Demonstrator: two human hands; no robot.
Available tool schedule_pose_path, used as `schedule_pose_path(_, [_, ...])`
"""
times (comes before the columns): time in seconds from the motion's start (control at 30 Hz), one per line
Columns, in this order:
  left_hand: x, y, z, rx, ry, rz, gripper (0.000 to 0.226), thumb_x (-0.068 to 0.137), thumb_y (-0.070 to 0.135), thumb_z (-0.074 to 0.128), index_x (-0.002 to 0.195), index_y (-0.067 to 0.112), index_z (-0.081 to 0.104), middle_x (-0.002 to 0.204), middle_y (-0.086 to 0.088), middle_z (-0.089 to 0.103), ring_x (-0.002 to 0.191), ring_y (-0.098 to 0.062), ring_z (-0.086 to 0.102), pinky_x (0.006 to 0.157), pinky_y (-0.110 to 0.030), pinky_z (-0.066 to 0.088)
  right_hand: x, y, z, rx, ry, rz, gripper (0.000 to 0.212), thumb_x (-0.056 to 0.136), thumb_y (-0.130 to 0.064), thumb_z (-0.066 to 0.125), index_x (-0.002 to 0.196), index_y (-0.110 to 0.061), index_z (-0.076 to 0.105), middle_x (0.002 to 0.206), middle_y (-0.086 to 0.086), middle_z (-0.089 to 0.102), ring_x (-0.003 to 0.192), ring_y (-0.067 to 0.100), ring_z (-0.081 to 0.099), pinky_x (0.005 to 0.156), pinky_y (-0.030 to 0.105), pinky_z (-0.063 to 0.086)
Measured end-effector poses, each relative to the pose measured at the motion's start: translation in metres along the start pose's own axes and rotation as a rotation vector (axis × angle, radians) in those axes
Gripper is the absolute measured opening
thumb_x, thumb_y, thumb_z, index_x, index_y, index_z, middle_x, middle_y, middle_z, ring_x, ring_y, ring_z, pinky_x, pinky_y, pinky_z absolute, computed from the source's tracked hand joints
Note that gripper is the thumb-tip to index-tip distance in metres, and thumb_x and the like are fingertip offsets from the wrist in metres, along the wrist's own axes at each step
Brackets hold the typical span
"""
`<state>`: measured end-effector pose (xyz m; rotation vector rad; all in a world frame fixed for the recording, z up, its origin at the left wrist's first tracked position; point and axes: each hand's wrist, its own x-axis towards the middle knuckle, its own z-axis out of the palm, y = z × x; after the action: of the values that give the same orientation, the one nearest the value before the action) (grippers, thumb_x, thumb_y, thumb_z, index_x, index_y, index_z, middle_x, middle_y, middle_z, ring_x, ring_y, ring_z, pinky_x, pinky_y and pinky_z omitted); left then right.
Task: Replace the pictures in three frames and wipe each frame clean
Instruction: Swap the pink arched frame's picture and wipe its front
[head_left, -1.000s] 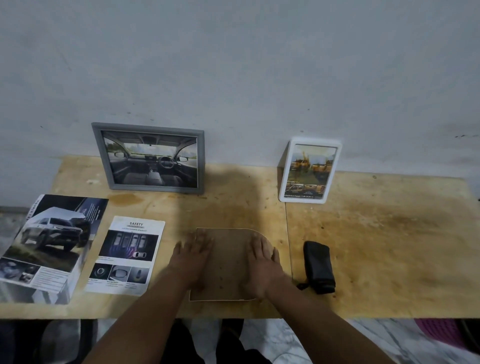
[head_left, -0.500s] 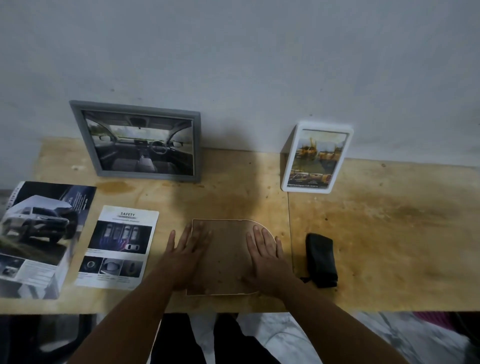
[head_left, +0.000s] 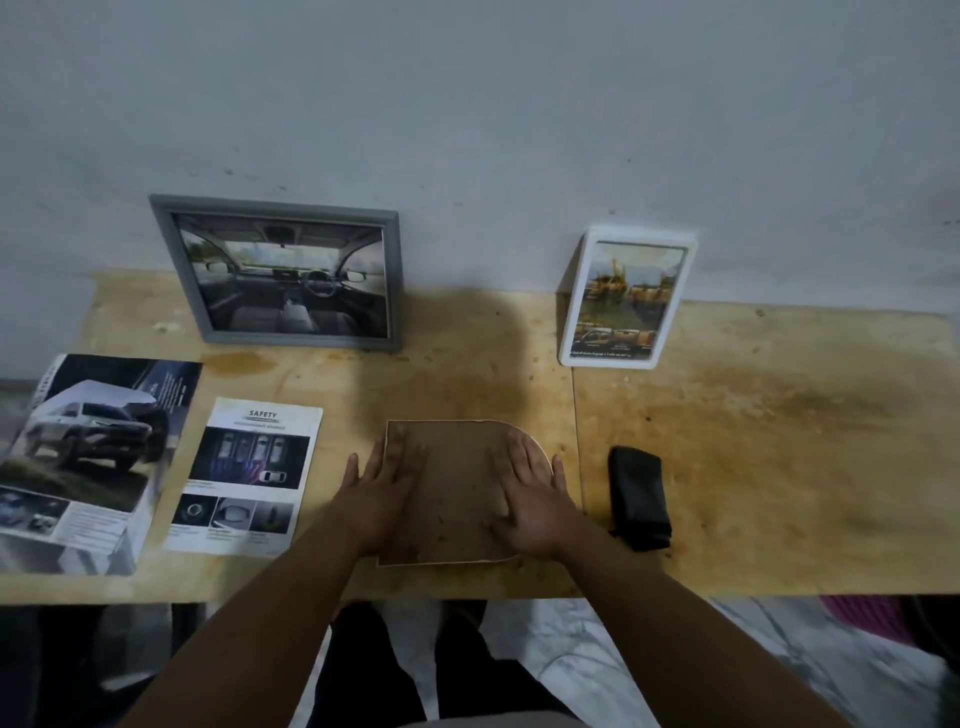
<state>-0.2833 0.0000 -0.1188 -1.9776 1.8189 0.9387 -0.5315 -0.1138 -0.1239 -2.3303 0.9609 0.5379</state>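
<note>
Brown backing board (head_left: 460, 491), probably a face-down third frame, lies flat on the desk (head_left: 753, 467) under the left hand (head_left: 379, 491) and right hand (head_left: 530, 499), fingers straight and spread, so press evenly while freeing its back.

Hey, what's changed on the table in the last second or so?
Very little. Both hands stay flat on the brown board: the left hand at its left edge, the right hand near its rounded corner. Nothing was gripped or released. The grey frame, white frame, brochures and black cloth lie as before; only the camera shifted.
</note>
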Motion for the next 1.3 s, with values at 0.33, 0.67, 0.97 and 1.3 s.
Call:
schedule_pose_path(0.33, [-0.059,0.032,0.034,-0.539,0.310,-0.125,0.095,0.074,0.050,0.081,0.156,0.031,0.035,0.169,-0.002,0.007,0.149,-0.031,0.025,0.118,-0.038,0.034,-0.046,0.003,0.003,0.855,0.372,0.554,0.055,0.101,-0.037,0.059,0.151,-0.018,0.047,0.136,0.008,0.063,0.121,0.026,0.061,0.101,0.039,0.052])
schedule_pose_path(0.67, [-0.058,0.042,0.051,-0.251,0.546,0.089,0.058,0.068,0.031,0.076,0.124,0.031,0.065,0.140,-0.002,0.056,0.121,-0.034,0.058,0.094,-0.033,0.052,-0.044,0.000,-0.030,1.334,0.433,0.674,0.020,0.102,-0.010,0.056,0.094,-0.009,0.074,0.063,0.004,0.061,0.052,0.017,0.049,0.044,0.024,0.039])
schedule_pose_path(0.97, [-0.052,0.045,0.035,-0.595,0.440,-0.511,0.087,0.086,0.053,0.068,0.157,0.030,0.024,0.167,-0.006,0.015,0.149,-0.039,0.023,0.108,-0.058,0.038,-0.030,-0.017,-0.040,1.142,0.236,0.579,0.064,0.097,-0.030,0.062,0.152,-0.004,0.044,0.155,0.012,0.046,0.139,0.033,0.046,0.105,0.039,0.044])
schedule_pose_path(1.3, [-0.045,0.042,0.037,-0.567,0.402,-0.348,0.096,0.070,0.066,0.075,0.151,0.033,0.037,0.162,-0.003,0.031,0.132,-0.039,0.044,0.103,-0.049,0.046,-0.027,-0.010,-0.039,1.520,0.324,0.624,0.031,0.096,-0.005,0.061,0.125,-0.014,0.068,0.113,0.010,0.069,0.091,0.024,0.067,0.071,0.035,0.063])
